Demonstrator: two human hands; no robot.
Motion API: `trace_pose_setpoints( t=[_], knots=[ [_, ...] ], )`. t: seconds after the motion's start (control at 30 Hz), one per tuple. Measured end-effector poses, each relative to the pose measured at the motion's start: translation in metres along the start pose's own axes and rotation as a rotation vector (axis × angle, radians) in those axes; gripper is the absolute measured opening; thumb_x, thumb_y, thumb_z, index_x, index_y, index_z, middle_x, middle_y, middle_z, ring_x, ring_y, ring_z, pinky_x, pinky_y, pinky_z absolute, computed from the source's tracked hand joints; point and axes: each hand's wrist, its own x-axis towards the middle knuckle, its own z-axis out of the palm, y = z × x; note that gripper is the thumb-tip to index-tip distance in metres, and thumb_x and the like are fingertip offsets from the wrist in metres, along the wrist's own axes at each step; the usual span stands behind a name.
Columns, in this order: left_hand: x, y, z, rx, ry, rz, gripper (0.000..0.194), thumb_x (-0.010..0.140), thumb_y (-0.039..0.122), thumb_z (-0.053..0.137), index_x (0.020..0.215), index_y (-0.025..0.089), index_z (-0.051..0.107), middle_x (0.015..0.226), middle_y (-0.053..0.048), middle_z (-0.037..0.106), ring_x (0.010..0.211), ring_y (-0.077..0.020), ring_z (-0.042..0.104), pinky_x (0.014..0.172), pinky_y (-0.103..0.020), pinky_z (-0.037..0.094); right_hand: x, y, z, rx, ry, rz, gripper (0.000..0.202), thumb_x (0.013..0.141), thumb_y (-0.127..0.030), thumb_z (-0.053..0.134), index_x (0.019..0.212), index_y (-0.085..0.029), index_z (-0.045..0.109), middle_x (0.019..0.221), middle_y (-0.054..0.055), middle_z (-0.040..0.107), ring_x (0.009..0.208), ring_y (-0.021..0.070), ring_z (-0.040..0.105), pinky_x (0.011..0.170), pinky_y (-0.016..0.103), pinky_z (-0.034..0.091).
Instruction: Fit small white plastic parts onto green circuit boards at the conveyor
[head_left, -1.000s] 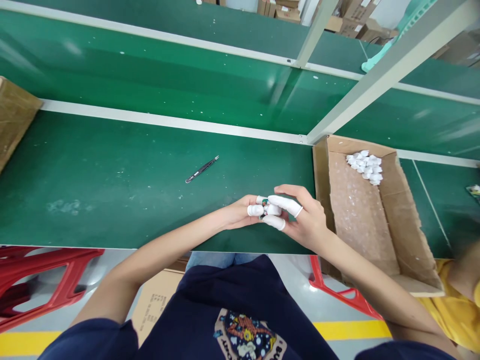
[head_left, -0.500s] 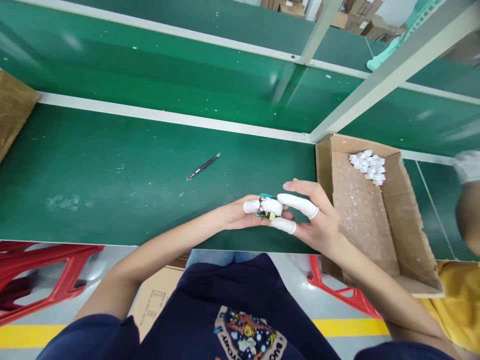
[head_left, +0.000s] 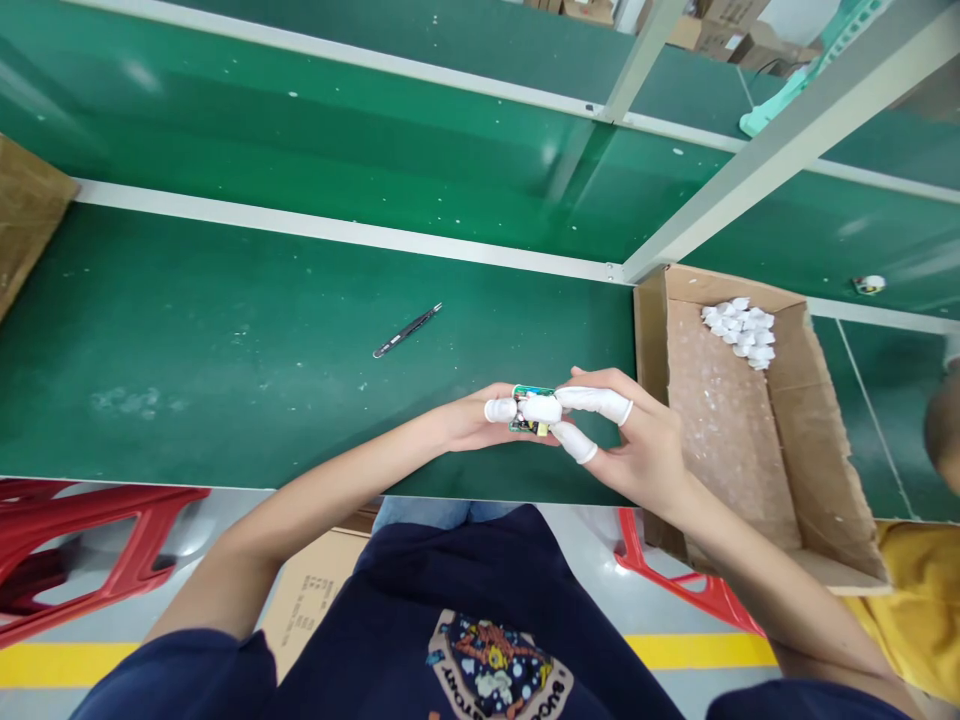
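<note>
My left hand [head_left: 484,420] holds a small green circuit board [head_left: 534,391] low over the front of the bench, with a white cover on its thumb. Across the board lies a white rounded piece [head_left: 540,409]; I cannot tell whether it is a covered fingertip or a separate part. A yellow component [head_left: 542,429] shows at the board's near edge. My right hand [head_left: 637,430], with white covers on thumb and index finger, closes those two tips on the board's right end. Black tweezers [head_left: 407,331] lie on the bench beyond my hands.
A cardboard box [head_left: 731,430] stands to the right, several white wrapped pieces [head_left: 741,331] in its far end. Another cardboard box [head_left: 30,220] sits at the left edge. A slanted metal post [head_left: 750,150] rises behind the right box. A co-worker's yellow sleeve [head_left: 919,600] shows at right.
My right thumb and index tips have drawn closer together at the board's right end. The co-worker's hand has moved away, and a small white object now shows on the far right ledge.
</note>
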Motion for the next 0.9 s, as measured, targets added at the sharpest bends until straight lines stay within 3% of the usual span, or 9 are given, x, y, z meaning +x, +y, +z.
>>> trace_pose_setpoints(
  t=[0.2,0.37,0.5,0.7,0.9],
  knots=[
    [0.0,0.002,0.001,-0.003,0.005,0.001,0.059,0.059,0.056,0.081,0.099,0.014,0.071,0.105,-0.015,0.07,0.105,-0.0311,0.063,0.094,-0.044,0.049,-0.001,0.003,-0.001,0.034,-0.01,0.013,0.029,0.083,-0.014,0.062,0.109,-0.024,0.059,0.096,0.007,0.063,0.088,0.0194,0.064,0.091,0.044,0.055],
    [0.0,0.001,0.002,0.016,0.035,-0.025,0.063,0.055,0.056,0.083,0.1,0.013,0.071,0.1,-0.015,0.071,0.096,-0.0278,0.067,0.091,-0.04,0.05,-0.002,0.007,0.001,0.335,-0.131,0.309,0.041,0.081,-0.027,0.07,0.12,-0.025,0.056,0.115,0.009,0.06,0.105,0.0236,0.061,0.091,0.043,0.054],
    [0.002,-0.004,0.0,0.034,0.061,-0.05,0.059,0.052,0.053,0.085,0.092,0.012,0.073,0.094,-0.013,0.072,0.092,-0.0269,0.067,0.09,-0.04,0.049,-0.005,0.011,0.008,0.597,-0.221,0.459,0.024,0.087,-0.029,0.064,0.11,-0.027,0.06,0.108,0.006,0.063,0.094,0.0189,0.064,0.081,0.036,0.057],
    [0.005,-0.005,-0.004,0.045,0.117,-0.072,0.062,0.05,0.055,0.085,0.091,0.01,0.072,0.092,-0.014,0.072,0.096,-0.0274,0.065,0.093,-0.042,0.046,-0.009,0.021,0.014,0.635,-0.2,0.486,0.022,0.085,-0.029,0.066,0.106,-0.028,0.062,0.105,0.003,0.063,0.098,0.0189,0.064,0.087,0.035,0.055],
    [0.006,-0.004,0.0,0.084,0.147,-0.079,0.058,0.046,0.053,0.087,0.084,0.011,0.071,0.082,-0.009,0.071,0.084,-0.0221,0.066,0.086,-0.036,0.047,-0.005,0.019,0.012,0.574,-0.205,0.54,0.024,0.079,-0.035,0.072,0.096,-0.023,0.061,0.098,0.004,0.065,0.09,0.0191,0.065,0.081,0.034,0.055]
  ],
)
